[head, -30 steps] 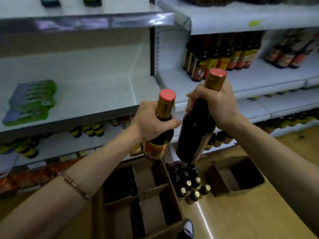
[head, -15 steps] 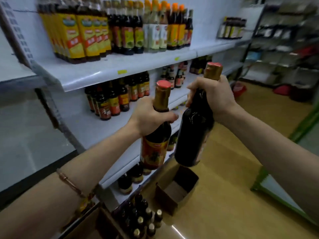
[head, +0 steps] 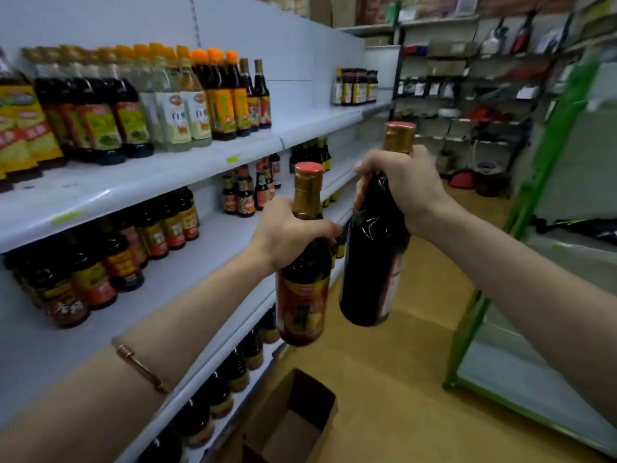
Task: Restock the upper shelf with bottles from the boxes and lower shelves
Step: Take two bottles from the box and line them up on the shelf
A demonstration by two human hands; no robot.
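My left hand (head: pixel 288 232) grips the neck of a dark bottle (head: pixel 302 295) with a red cap, gold neck foil and red-yellow label. My right hand (head: pixel 402 185) holds a second dark bottle (head: pixel 374 272) by its neck, a little higher and tilted, its label turned away. Both bottles hang in the air in front of the white shelving. The upper shelf (head: pixel 300 128) carries a row of bottles (head: pixel 187 95) on its left part, bare shelf in the middle, and a small group of bottles (head: pixel 355 85) at the far end.
The middle shelf (head: pixel 187 262) holds dark sauce bottles (head: pixel 100 265), with more bottles (head: pixel 230 379) on the lowest shelf. An open cardboard box (head: pixel 293 419) sits on the wooden floor below. A green-framed rack (head: pixel 547 202) stands to the right, and stocked shelving (head: pixel 467 81) closes the aisle's far end.
The view has swung up and to the right, away from the boxes on the floor to the upper shelf. Both hands have kept their bottles and carried them along the aisle.
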